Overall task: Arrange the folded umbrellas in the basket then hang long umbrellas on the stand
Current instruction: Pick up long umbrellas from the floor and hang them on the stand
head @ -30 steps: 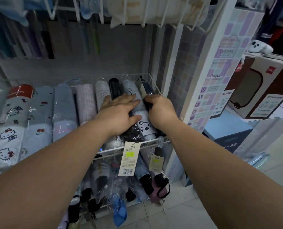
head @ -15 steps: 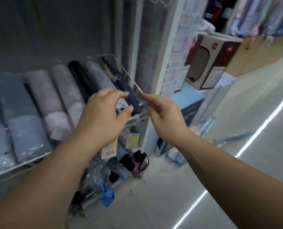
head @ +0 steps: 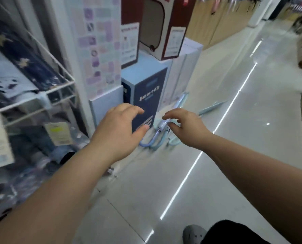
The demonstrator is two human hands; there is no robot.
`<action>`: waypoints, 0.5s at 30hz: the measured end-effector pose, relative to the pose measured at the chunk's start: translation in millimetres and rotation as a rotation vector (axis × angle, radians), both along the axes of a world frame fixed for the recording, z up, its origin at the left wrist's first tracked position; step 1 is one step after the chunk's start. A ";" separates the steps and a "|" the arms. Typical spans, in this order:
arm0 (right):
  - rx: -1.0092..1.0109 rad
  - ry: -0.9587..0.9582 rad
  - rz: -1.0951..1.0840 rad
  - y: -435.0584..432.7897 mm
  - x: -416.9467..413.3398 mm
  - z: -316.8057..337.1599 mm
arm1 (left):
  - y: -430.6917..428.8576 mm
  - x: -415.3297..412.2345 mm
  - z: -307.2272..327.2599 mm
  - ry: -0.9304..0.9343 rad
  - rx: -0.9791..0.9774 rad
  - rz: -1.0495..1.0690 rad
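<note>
Long pale-blue umbrellas (head: 177, 104) lie on the floor by the boxes, their curved handles (head: 151, 143) pointing toward me. My left hand (head: 119, 131) hovers open above and left of the handles, holding nothing. My right hand (head: 185, 127) is open with fingers spread, just over the handles, and I cannot tell if it touches them. Another long umbrella (head: 212, 107) lies further right on the floor. The white wire basket (head: 58, 90) at the left holds folded umbrellas (head: 28, 57) in plastic sleeves.
A lower rack with more folded umbrellas (head: 34, 155) and price tags (head: 58, 133) sits at the left. A dark blue box (head: 145, 95) and stacked cartons (head: 157, 27) stand beside a white pillar. Shiny tiled floor stretches right. My grey shoe (head: 194, 234) is at the bottom.
Both hands have left the basket of folded umbrellas and swung right and down toward the long umbrellas on the floor. My view turned right with them.
</note>
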State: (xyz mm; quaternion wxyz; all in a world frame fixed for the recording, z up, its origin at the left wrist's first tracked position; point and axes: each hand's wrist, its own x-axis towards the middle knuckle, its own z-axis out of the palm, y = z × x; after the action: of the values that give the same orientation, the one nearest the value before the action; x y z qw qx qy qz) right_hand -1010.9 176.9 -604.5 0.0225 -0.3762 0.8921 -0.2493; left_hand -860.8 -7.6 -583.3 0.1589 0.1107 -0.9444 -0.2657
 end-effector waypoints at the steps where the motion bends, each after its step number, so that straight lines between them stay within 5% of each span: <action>1: -0.001 -0.009 -0.001 4.3 -10.0 -9.7 | 6.7 -13.2 -12.8 -0.031 -0.015 -0.007; 15: 0.297 -0.223 -0.053 48.6 -203.9 -113.0 | 42.6 -207.4 -124.9 -0.470 0.086 0.050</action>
State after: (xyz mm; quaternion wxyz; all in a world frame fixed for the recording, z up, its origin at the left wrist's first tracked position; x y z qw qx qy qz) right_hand -1214.8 225.4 -717.5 0.1700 -0.3150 0.9207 -0.1556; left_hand -1068.2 35.0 -708.2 -0.0634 0.1993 -0.9403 -0.2685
